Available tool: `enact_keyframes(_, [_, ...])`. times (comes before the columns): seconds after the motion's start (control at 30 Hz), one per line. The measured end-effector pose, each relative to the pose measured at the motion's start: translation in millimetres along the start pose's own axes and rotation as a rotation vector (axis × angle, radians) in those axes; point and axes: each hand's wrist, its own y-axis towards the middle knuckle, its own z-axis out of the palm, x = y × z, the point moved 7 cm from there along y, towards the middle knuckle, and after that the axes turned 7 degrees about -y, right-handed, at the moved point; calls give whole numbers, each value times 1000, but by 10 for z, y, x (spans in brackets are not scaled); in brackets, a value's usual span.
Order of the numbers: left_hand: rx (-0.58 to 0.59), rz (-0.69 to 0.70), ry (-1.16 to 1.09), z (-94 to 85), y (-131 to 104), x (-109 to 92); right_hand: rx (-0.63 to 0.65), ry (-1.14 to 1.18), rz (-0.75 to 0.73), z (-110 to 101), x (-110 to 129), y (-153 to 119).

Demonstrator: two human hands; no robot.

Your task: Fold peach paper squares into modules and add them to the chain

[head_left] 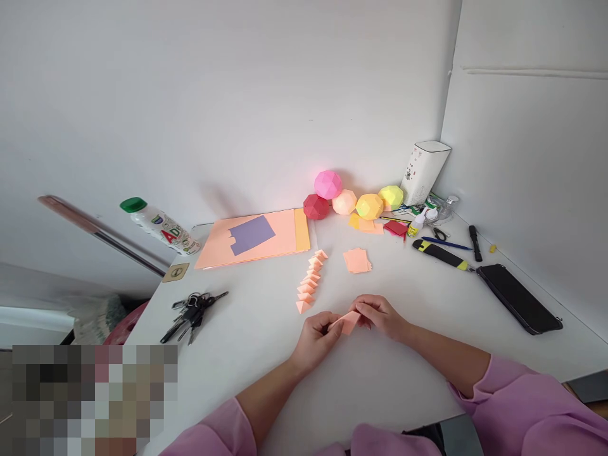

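Note:
A small peach paper piece is pinched between both hands, just above the white table. My left hand grips its left end with thumb and fingers. At its upper right edge, my right hand holds it with the fingertips. Whether the paper is folded is hard to make out. Beyond my left hand runs a row of folded peach paper pieces, standing one behind another. A short stack of flat peach paper squares lies past my right hand.
Faceted paper balls line the wall. Peach sheets carry a purple paper piece. Keys and a green-capped bottle are left; a box cutter, pen, glue bottle and black phone are right.

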Motion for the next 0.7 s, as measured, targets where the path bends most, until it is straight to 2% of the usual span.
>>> enact_keyframes(0.2, [28, -11, 6, 44, 1, -65, 36, -72, -26, 65, 20, -6])
enact_keyframes(0.37, [42, -75, -107, 77, 6, -61, -21, -54, -6, 28, 30, 2])
enact_keyframes(0.47, [26, -66, -153, 56, 19, -52, -42, -71, -14, 8, 44, -3])
enact_keyframes(0.7, [33, -68, -158, 33, 34, -2, 14, -161, -95, 61, 50, -19])
